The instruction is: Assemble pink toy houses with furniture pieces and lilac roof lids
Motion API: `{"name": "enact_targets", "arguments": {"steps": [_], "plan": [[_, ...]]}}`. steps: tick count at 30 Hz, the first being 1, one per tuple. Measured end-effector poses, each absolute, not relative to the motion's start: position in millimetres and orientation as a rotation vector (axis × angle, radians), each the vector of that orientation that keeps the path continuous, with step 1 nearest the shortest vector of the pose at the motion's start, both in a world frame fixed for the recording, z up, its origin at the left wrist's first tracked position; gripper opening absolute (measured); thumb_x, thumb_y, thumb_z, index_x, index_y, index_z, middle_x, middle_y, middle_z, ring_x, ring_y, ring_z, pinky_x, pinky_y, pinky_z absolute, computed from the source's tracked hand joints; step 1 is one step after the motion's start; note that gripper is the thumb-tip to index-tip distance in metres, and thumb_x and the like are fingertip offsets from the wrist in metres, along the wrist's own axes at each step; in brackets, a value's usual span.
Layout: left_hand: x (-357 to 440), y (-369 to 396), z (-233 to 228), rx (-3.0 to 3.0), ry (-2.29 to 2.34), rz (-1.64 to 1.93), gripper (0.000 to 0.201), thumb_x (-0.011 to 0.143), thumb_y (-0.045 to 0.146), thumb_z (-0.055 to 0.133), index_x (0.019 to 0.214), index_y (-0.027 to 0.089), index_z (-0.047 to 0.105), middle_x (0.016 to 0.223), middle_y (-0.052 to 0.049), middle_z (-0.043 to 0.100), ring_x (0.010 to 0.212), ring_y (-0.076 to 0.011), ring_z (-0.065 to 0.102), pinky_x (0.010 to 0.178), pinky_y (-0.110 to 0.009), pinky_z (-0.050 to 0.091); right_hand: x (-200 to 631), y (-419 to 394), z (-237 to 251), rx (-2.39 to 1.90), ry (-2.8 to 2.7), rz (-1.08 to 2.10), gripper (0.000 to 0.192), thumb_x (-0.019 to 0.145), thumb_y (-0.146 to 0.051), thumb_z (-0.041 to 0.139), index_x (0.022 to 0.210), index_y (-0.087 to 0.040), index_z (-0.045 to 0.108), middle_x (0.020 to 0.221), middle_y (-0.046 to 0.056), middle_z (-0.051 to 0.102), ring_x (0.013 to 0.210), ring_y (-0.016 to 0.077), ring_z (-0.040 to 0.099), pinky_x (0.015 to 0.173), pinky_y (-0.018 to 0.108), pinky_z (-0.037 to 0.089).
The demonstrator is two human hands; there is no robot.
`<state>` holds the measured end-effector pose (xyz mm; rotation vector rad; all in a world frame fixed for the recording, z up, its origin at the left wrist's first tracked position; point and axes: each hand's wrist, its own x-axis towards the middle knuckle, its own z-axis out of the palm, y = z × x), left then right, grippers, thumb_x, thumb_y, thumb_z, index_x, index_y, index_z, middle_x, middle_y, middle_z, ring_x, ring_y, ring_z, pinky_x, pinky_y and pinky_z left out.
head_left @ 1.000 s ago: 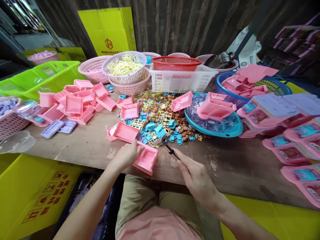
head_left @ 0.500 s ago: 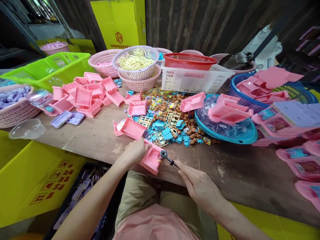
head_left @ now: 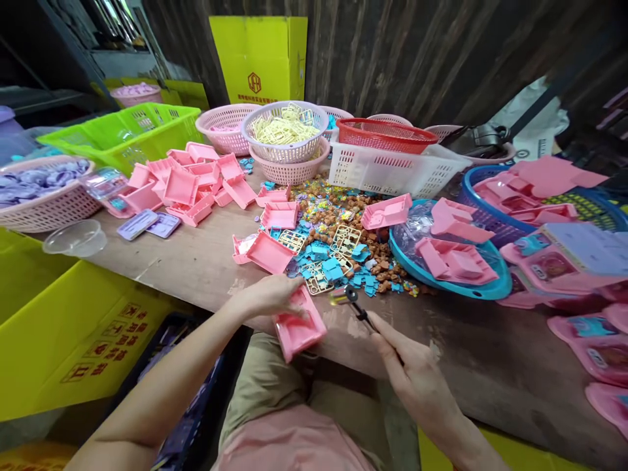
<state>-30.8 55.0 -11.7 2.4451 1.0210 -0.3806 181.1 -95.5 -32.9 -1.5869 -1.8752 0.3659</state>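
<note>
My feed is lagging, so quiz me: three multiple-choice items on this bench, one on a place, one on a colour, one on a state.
1. Where is the pink tray piece in the left hand?
A. At the near edge of the wooden table
B. Inside the green crate
C. On the red basket

2. What colour is the basket sitting on the white crate?
A. Blue
B. Red
C. Yellow

3. What is the state of the right hand?
A. Open and flat on the table
B. Resting in the lap
C. Closed in a grip on a thin dark tool

Key:
1 A, the piece sits at the table edge above the person's lap.
2 B, its rim and mesh are red.
3 C, the fingers pinch the tool's handle, its tip by the blue bits.
</note>
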Motion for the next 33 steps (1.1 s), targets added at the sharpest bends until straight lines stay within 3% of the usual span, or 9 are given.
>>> {"name": "enact_targets", "arguments": {"steps": [5,7,10,12,15,18,22,29,33], "plan": [[-36,53,-6,2.653,0.641,-0.298,0.059,0.075,0.027,0.067,0.13,0.028,0.045,0.124,-0.006,0.059,0.117,-0.025,0.05,0.094,-0.035,0.039,198,-99,-63,-1.714,-1.823,0.323,0.038,0.091,-0.027,0.038,0.117,-0.013,0.061,0.111,0.01,0.066,0.099,0.0225,0.065,0.083,0.032,0.055],[-32,32,-9,2.702,0.978,-0.061,0.068,0.076,0.031,0.067,0.136,0.029,0.036,0.138,-0.009,0.045,0.13,-0.0294,0.034,0.104,-0.047,0.028,198,-102,-73,-1.731,-1.82,0.349,0.037,0.091,-0.026,0.037,0.118,-0.014,0.061,0.111,0.01,0.066,0.099,0.0227,0.065,0.081,0.033,0.056],[-24,-3,-21,2.471,1.679,0.175,0.079,0.073,0.046,0.065,0.138,0.014,0.033,0.14,-0.025,0.034,0.129,-0.0451,0.029,0.099,-0.063,0.024,190,-102,-75,-1.709,-1.831,0.398,0.036,0.092,-0.024,0.037,0.121,-0.015,0.058,0.114,0.01,0.065,0.102,0.022,0.064,0.084,0.033,0.055],[-25,-16,-31,2.341,1.788,0.156,0.084,0.072,0.044,0.066,0.138,0.007,0.029,0.138,-0.032,0.03,0.121,-0.048,0.038,0.091,-0.061,0.035,182,-98,-71,-1.662,-1.855,0.425,0.037,0.093,-0.022,0.036,0.123,-0.014,0.056,0.116,0.011,0.064,0.105,0.0216,0.062,0.086,0.033,0.054],[-43,-12,-39,2.428,1.431,0.106,0.087,0.067,0.025,0.066,0.141,0.015,0.022,0.137,-0.023,0.033,0.12,-0.038,0.043,0.091,-0.049,0.042,172,-92,-63,-1.602,-1.892,0.478,0.038,0.092,-0.019,0.036,0.126,-0.015,0.054,0.118,0.01,0.063,0.107,0.0211,0.061,0.088,0.034,0.053],[-69,3,-37,2.543,1.036,0.054,0.092,0.065,0.016,0.061,0.143,0.024,0.013,0.138,-0.014,0.035,0.128,-0.031,0.036,0.101,-0.045,0.033,164,-89,-59,-1.594,-1.931,0.582,0.038,0.092,-0.017,0.036,0.125,-0.016,0.054,0.116,0.009,0.065,0.103,0.0214,0.063,0.086,0.035,0.054],[-85,13,-42,2.599,1.068,0.034,0.105,0.064,0.029,0.065,0.143,0.022,-0.003,0.136,-0.017,0.04,0.126,-0.0335,0.037,0.102,-0.051,0.024,153,-89,-49,-1.557,-1.912,0.644,0.038,0.091,-0.016,0.036,0.125,-0.016,0.054,0.112,0.009,0.067,0.096,0.0203,0.066,0.083,0.033,0.055],[-73,6,-60,2.67,1.242,0.196,0.077,0.055,0.03,0.066,0.125,0.015,0.037,0.117,-0.016,0.053,0.106,-0.0316,0.053,0.091,-0.042,0.032,140,-85,-39,-1.476,-2.007,0.506,0.041,0.091,-0.014,0.034,0.129,-0.014,0.05,0.103,0.011,0.07,0.084,0.0179,0.069,0.076,0.027,0.055],[-72,5,-58,2.673,1.248,0.175,0.071,0.052,0.027,0.063,0.119,0.015,0.043,0.112,-0.015,0.055,0.103,-0.0313,0.053,0.091,-0.042,0.031,138,-79,-43,-1.552,-2.088,0.576,0.04,0.09,-0.014,0.037,0.126,-0.017,0.053,0.097,0.009,0.072,0.08,0.0189,0.069,0.072,0.028,0.056]]}}
